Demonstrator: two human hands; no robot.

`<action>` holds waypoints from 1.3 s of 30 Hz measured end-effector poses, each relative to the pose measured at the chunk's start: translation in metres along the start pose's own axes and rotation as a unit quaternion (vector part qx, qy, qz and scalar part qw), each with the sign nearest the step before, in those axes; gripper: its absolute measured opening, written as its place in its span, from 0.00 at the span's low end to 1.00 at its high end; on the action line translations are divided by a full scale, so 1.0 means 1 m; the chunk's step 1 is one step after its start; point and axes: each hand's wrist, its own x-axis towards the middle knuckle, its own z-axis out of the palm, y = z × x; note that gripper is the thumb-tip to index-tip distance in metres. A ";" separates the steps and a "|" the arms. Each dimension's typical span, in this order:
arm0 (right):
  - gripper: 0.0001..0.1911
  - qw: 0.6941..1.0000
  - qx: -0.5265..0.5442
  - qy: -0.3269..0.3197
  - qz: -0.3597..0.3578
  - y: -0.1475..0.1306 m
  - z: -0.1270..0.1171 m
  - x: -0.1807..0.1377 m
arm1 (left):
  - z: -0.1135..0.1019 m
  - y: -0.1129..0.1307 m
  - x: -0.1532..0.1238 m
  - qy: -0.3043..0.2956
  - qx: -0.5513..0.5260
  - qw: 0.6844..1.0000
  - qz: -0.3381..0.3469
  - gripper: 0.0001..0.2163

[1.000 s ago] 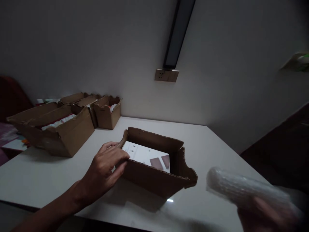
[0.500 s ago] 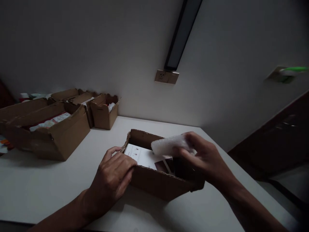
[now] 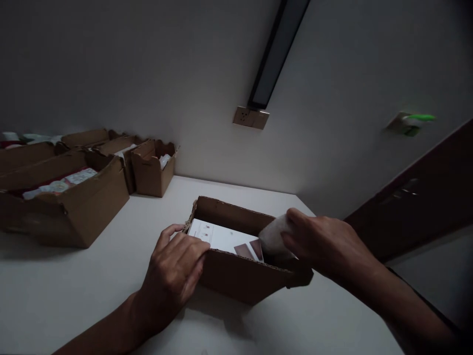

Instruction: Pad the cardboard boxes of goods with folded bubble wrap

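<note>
An open cardboard box (image 3: 240, 278) stands on the white table in front of me. Inside it, toward its left end, lies a white printed carton (image 3: 221, 237) with brown pictures at one end. My left hand (image 3: 179, 264) is closed over the box's near left rim, its fingertips reaching the carton's edge. At the right end of the box, my right hand (image 3: 308, 236) grips a bubble-wrapped packet (image 3: 274, 236), which is tilted with its lower part inside the box beside the carton. What the wrap contains cannot be made out.
Several cardboard boxes (image 3: 98, 207) with packaged goods stand on the left of the white table (image 3: 158, 217). A wall socket (image 3: 251, 118) sits below a dark-framed panel (image 3: 279, 54). A green item (image 3: 416, 121) is at another wall plate, near a dark door (image 3: 424, 192).
My right hand has moved the bubble-wrapped packet right and down, from above the white carton into the box's right end. My left hand stays on the rim. The view has shifted slightly.
</note>
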 end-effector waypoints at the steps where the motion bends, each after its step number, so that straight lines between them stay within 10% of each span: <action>1: 0.08 1.000 -0.008 -0.008 0.004 -0.003 -0.004 0.000 | 0.000 0.000 0.000 0.001 0.000 1.000 -0.002 0.11; 7: 0.07 0.994 0.016 -0.100 -0.034 -0.015 -0.007 0.004 | 0.000 0.001 0.000 0.008 0.008 1.000 -0.008 0.11; 39: 0.15 0.981 0.080 -0.132 -0.114 -0.027 0.015 0.015 | 0.002 -0.001 0.000 0.005 0.033 0.999 -0.002 0.10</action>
